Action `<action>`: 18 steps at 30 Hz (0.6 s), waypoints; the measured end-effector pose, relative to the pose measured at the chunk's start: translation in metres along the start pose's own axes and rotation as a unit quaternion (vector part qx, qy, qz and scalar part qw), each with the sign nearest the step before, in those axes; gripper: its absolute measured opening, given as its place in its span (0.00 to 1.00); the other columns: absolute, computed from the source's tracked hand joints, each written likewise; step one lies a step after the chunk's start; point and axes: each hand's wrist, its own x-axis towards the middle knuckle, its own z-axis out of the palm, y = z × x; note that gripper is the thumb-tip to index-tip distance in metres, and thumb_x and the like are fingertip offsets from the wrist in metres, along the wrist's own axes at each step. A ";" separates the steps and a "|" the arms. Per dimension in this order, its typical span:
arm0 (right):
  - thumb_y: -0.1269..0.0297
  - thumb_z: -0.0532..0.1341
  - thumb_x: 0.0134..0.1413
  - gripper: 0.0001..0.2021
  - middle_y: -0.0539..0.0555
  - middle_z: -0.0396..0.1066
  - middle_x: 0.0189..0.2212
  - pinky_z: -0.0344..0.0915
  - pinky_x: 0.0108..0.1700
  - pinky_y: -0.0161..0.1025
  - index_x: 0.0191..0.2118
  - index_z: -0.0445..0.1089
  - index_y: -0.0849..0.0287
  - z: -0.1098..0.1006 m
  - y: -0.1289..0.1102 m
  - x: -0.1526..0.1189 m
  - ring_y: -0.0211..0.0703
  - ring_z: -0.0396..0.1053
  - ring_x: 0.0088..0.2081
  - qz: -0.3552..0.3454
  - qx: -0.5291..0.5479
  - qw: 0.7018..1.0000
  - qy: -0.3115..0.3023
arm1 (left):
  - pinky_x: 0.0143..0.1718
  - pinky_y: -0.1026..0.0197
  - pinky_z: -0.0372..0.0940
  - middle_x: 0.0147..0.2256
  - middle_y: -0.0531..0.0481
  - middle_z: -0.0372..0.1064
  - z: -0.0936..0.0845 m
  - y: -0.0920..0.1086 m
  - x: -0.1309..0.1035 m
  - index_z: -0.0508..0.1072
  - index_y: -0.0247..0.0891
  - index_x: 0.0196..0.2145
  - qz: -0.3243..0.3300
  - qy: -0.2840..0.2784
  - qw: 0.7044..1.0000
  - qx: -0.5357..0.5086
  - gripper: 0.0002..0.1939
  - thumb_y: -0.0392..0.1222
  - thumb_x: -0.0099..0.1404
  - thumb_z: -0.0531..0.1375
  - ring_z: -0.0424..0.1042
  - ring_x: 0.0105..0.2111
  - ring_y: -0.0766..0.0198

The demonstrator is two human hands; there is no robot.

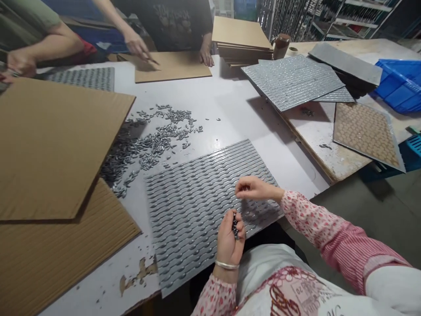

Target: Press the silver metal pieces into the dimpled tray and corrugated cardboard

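A grey ridged sheet (194, 206) lies at the near edge of the white table, small dark pieces set along its rows on the left and middle. My left hand (231, 235) is curled round several small dark oval pieces (235, 226), just above the sheet's near part. Over the sheet's right half, my right hand (251, 188) has its fingers pinched together; whatever is between the fingertips is hidden. Beyond the sheet spreads a loose heap of the same oval pieces (148, 145).
Large cardboard sheets (59, 145) jut over the table on the left. Across the table, a co-worker's hands rest on a brown board (174, 68); another person works at far left. Grey ridged sheets (292, 81), a patterned panel (365, 127) and a blue crate (399, 83) are on the right.
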 end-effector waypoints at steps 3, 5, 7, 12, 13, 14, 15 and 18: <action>0.61 0.62 0.51 0.08 0.50 0.69 0.30 0.61 0.39 0.35 0.34 0.70 0.60 0.010 -0.022 -0.016 0.37 0.64 0.35 -0.054 0.034 0.997 -0.052 | 0.11 0.77 0.47 0.24 0.57 0.59 0.001 -0.002 0.003 0.68 0.34 0.34 0.026 -0.013 0.999 0.016 0.12 0.43 0.56 0.63 0.52 0.15 0.81; 0.61 0.62 0.51 0.08 0.51 0.69 0.30 0.60 0.41 0.36 0.34 0.70 0.60 0.017 -0.028 -0.022 0.37 0.64 0.35 -0.062 0.021 0.997 -0.033 | 0.11 0.77 0.45 0.24 0.57 0.59 0.000 -0.005 0.005 0.69 0.33 0.35 0.039 -0.020 0.999 0.029 0.14 0.44 0.54 0.64 0.51 0.15 0.81; 0.61 0.60 0.54 0.08 0.51 0.68 0.29 0.60 0.41 0.37 0.32 0.69 0.60 0.024 -0.028 -0.024 0.38 0.63 0.35 -0.063 0.008 0.998 -0.012 | 0.11 0.77 0.44 0.23 0.58 0.59 0.000 -0.006 0.006 0.69 0.33 0.34 0.045 -0.016 0.998 0.037 0.15 0.44 0.52 0.65 0.50 0.15 0.81; 0.61 0.53 0.60 0.09 0.53 0.69 0.33 0.61 0.37 0.36 0.35 0.65 0.61 0.023 -0.010 -0.013 0.37 0.64 0.34 -0.023 0.085 0.996 0.025 | 0.12 0.76 0.47 0.24 0.55 0.59 0.001 -0.003 0.005 0.70 0.33 0.36 0.040 -0.007 0.999 0.016 0.11 0.43 0.57 0.61 0.52 0.16 0.79; 0.62 0.51 0.61 0.08 0.53 0.69 0.33 0.61 0.36 0.35 0.37 0.63 0.61 0.018 -0.003 -0.007 0.36 0.64 0.33 0.003 0.107 0.993 0.049 | 0.13 0.75 0.48 0.26 0.54 0.61 0.001 -0.001 0.004 0.70 0.33 0.37 0.032 -0.011 0.999 0.008 0.11 0.42 0.58 0.60 0.53 0.17 0.79; 0.63 0.50 0.61 0.08 0.52 0.70 0.33 0.60 0.35 0.34 0.37 0.63 0.61 0.013 0.004 0.000 0.36 0.65 0.32 0.032 0.110 0.990 0.079 | 0.13 0.75 0.50 0.27 0.54 0.61 0.001 0.000 0.003 0.69 0.34 0.39 0.022 -0.017 1.000 0.002 0.11 0.40 0.58 0.60 0.54 0.18 0.78; 0.64 0.50 0.61 0.08 0.52 0.70 0.31 0.60 0.34 0.34 0.37 0.62 0.61 0.007 0.013 0.008 0.36 0.64 0.32 0.057 0.091 0.988 0.111 | 0.13 0.75 0.50 0.28 0.54 0.62 0.000 0.002 0.003 0.69 0.34 0.40 0.013 -0.022 1.000 -0.002 0.11 0.38 0.58 0.59 0.54 0.18 0.78; 0.69 0.53 0.58 0.06 0.51 0.69 0.29 0.58 0.37 0.35 0.33 0.65 0.62 -0.011 0.038 0.031 0.36 0.64 0.32 0.090 -0.044 0.984 0.145 | 0.13 0.75 0.50 0.26 0.55 0.60 -0.004 0.006 0.001 0.68 0.36 0.38 -0.002 -0.029 0.999 -0.016 0.09 0.35 0.58 0.59 0.53 0.17 0.78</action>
